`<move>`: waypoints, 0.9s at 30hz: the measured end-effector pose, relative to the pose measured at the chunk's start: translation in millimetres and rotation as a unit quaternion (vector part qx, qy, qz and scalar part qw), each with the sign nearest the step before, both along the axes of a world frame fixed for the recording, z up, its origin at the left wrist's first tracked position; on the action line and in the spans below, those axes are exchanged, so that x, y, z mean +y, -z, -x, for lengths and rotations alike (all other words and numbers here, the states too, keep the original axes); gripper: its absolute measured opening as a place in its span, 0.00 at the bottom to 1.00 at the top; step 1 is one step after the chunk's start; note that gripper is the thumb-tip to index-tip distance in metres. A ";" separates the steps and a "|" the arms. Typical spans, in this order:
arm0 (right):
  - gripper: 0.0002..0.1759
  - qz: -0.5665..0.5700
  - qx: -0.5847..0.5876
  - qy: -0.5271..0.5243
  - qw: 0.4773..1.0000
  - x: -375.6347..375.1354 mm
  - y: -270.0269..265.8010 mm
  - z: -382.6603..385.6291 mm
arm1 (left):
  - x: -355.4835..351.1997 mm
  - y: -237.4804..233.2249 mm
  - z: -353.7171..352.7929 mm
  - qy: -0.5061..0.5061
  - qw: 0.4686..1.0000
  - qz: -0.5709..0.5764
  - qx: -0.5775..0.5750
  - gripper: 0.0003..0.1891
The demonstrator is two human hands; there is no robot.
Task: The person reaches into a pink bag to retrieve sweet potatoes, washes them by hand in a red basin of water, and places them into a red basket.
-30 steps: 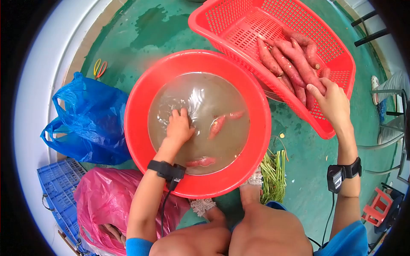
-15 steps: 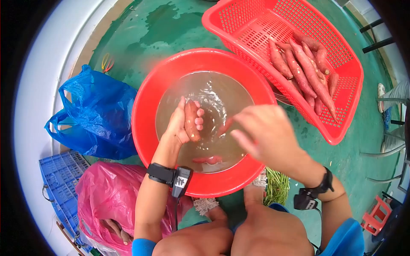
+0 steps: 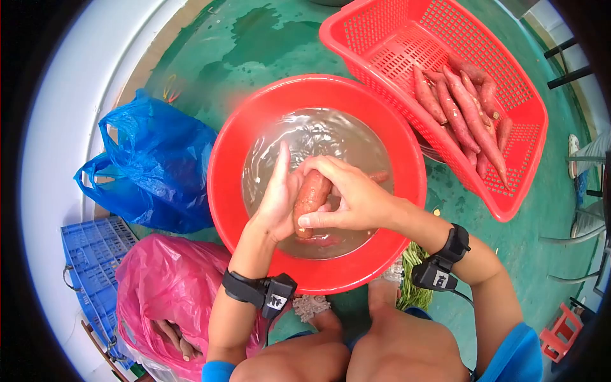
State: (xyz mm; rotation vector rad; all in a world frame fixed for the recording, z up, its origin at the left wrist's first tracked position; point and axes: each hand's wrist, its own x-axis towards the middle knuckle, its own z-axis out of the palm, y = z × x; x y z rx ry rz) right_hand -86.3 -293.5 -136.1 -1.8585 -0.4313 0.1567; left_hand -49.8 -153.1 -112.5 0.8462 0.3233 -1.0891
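In front of me a reddish-brown sweet potato [image 3: 312,196] is held over the murky water [image 3: 347,137] of a red basin [image 3: 223,165]. My right hand [image 3: 356,194] is closed round it, thumb across its lower end. Against its left side lies the palm of my left hand [image 3: 278,200], with the fingers stretched out and apart. Another sweet potato [image 3: 380,176] pokes out of the water at the right, partly hidden by my right hand. A third one [image 3: 321,240] lies half under the water near the basin's front wall.
A red slotted basket [image 3: 519,184] with several sweet potatoes [image 3: 468,114] stands at the upper right. Left are a blue plastic bag [image 3: 159,165], a blue crate [image 3: 95,254] and a pink bag [image 3: 172,274] with roots inside. Green stems [image 3: 415,280] lie by my foot.
My right hand has come left from the basin's right side and taken hold of the sweet potato. The fingers of my left hand have opened from around it.
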 end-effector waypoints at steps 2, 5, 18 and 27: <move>0.36 -0.009 0.010 0.004 1.000 0.8 -0.3 1.8 | -1.9 -3.0 1.0 -0.021 0.999 -0.042 -0.001 0.40; 0.33 -0.071 0.053 0.010 0.996 6.6 2.7 6.2 | 0.2 -0.2 3.8 0.004 0.999 -0.033 -0.021 0.39; 0.12 -0.153 0.339 0.040 0.927 -2.2 4.7 -25.5 | 4.9 19.9 11.5 0.067 0.994 -0.041 -0.081 0.30; 0.14 0.262 0.385 0.040 0.884 -5.1 135.1 -101.6 | 36.2 96.4 0.9 -0.079 0.964 -0.220 0.129 0.13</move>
